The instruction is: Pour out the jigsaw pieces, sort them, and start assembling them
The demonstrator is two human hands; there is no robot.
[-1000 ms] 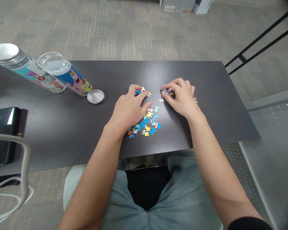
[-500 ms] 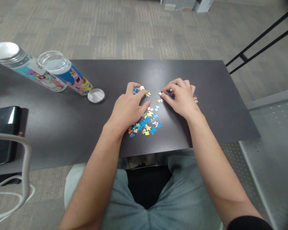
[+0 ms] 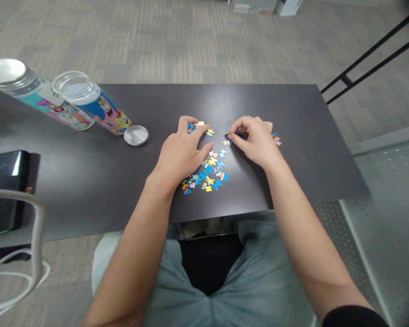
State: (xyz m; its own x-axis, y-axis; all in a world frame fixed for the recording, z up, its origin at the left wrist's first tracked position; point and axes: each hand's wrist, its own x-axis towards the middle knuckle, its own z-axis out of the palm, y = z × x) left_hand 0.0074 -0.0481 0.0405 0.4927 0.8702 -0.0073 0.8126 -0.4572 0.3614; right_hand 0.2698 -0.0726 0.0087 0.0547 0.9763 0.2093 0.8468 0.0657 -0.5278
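Left hand (image 3: 181, 152) and right hand (image 3: 255, 141) are low over a dark worktop (image 3: 98, 181), with scattered jigsaw pieces around them. The right thumb and forefinger are pinched together on a small puzzle piece (image 3: 226, 134), seen nearly edge-on. Just below it lies a loose piece (image 3: 226, 142), and more show under the palm and past its outer side, as a small cluster (image 3: 276, 139). The left hand is wide, thumb well apart from the forefinger, its fingertips over a patch of pieces (image 3: 210, 132); whether it grips any cannot be told. Between the forearms, nearer the person, spreads the main pile (image 3: 209, 170) in blue, yellow and pink, partly covered by the left hand.

Farther left, a round silver lid (image 3: 136, 136) lies just beside the foot of a blue cartoon can (image 3: 107, 111) with a clear top. Next to that stands a teal can (image 3: 59, 111). Toward the worktop's left end are a glossy black box (image 3: 3, 190) and a white cable (image 3: 37, 236). Grey-green trousers (image 3: 269, 272) show below the near edge, patterned carpet (image 3: 139, 41) beyond the far one.
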